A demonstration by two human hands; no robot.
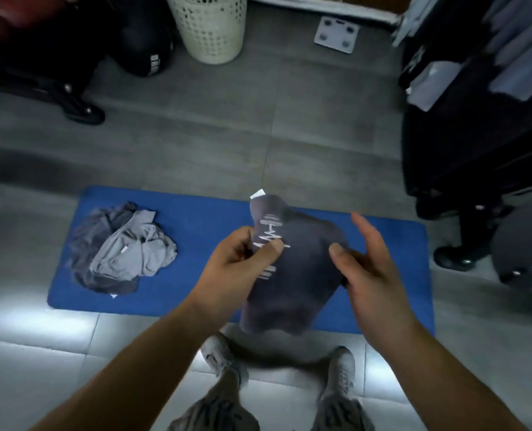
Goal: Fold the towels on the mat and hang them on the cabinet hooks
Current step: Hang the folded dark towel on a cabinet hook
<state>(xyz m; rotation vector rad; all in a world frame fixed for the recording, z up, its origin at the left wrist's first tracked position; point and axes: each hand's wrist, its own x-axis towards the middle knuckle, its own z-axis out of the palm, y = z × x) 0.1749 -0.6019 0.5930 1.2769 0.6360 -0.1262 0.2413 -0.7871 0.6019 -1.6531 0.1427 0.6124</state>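
A dark navy towel with white stitching and a white tag hangs in the air above the blue mat. My left hand grips its upper left edge, thumb pinching the cloth. To the right, my right hand is beside the towel with fingers straight and spread; its thumb touches the towel's right edge. A crumpled pile of grey towels lies on the left part of the mat.
A cream laundry basket and a white bathroom scale stand on the grey tiled floor beyond the mat. Dark clothes hang on a rack at the right. A dark chair base is at the left. My feet stand at the mat's near edge.
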